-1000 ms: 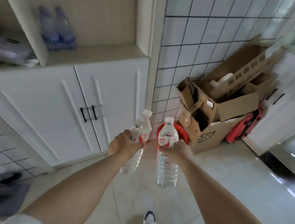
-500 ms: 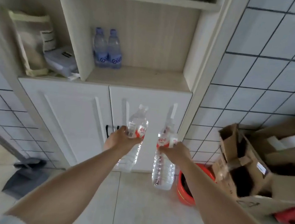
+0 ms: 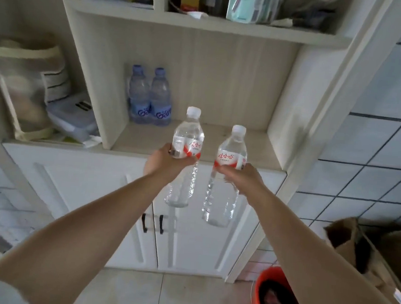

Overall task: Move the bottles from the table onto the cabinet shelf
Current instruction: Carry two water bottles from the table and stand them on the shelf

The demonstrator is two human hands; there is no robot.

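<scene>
My left hand [image 3: 163, 162] grips a clear water bottle [image 3: 188, 136] with a red-and-white label and white cap, held upright by its middle. My right hand [image 3: 239, 177] grips a second, matching clear bottle [image 3: 231, 149], tilted slightly right. Both bottles hang in the air in front of the open cabinet shelf [image 3: 219, 141], their caps level with the shelf board. Two blue-capped bottles [image 3: 149, 99] stand side by side at the back left of that shelf.
White double doors with black handles [image 3: 153, 223] close the cabinet below the shelf. The left compartment holds a cloth bag [image 3: 23, 88] and a plastic box [image 3: 73, 116]. A red basin [image 3: 276, 301] and cardboard boxes [image 3: 365, 251] sit on the floor at right.
The view has swung from the floor and boxes to face the cabinet. Both hands with their bottles have risen to shelf height and come closer to the shelf.
</scene>
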